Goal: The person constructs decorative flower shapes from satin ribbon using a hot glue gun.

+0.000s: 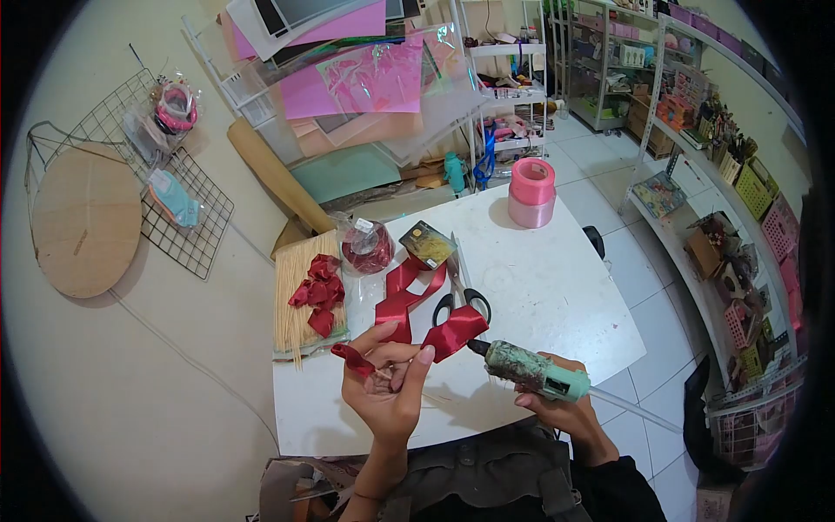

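My left hand pinches a red satin ribbon between thumb and finger, its folded end pointing right. A small rolled piece of red ribbon sticks out at the left side of the same hand. In my right hand is a green, stained glue gun, with a clear glue stick protruding from its rear. Its dark nozzle is close to the ribbon's right end. More of the red ribbon loops over the table behind my left hand, beside black-handled scissors.
On the white table, red ribbon flowers rest on bamboo skewers. Behind are a plastic-wrapped red ribbon roll, a small box and pink ribbon rolls. Shelves line the right side.
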Motion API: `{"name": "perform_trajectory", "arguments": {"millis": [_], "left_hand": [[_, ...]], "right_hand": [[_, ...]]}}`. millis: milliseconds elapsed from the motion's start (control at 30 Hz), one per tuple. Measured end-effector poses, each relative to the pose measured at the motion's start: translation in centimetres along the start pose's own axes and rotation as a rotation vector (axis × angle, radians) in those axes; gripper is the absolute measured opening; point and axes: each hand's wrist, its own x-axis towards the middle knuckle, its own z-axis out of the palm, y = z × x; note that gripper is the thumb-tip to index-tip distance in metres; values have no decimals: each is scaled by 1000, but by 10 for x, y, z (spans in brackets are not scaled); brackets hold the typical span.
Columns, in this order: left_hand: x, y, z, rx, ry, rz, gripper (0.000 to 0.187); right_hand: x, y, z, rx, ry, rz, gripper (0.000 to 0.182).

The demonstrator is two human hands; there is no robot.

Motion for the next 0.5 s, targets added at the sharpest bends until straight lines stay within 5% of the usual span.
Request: {"name": "perform_trajectory", "arguments": {"millis": [167,233,500], "left_hand": [[0,1,1,-13,4,-32,39],[0,2,1,-16,4,-36,39],[-2,-2,0,-26,-27,-29,39]], "right_hand": [[-2,2,-2,31,20,68,28],[-3,6,-2,79,75,149,43],[-5,8,-5,59,108,126,39]]}}
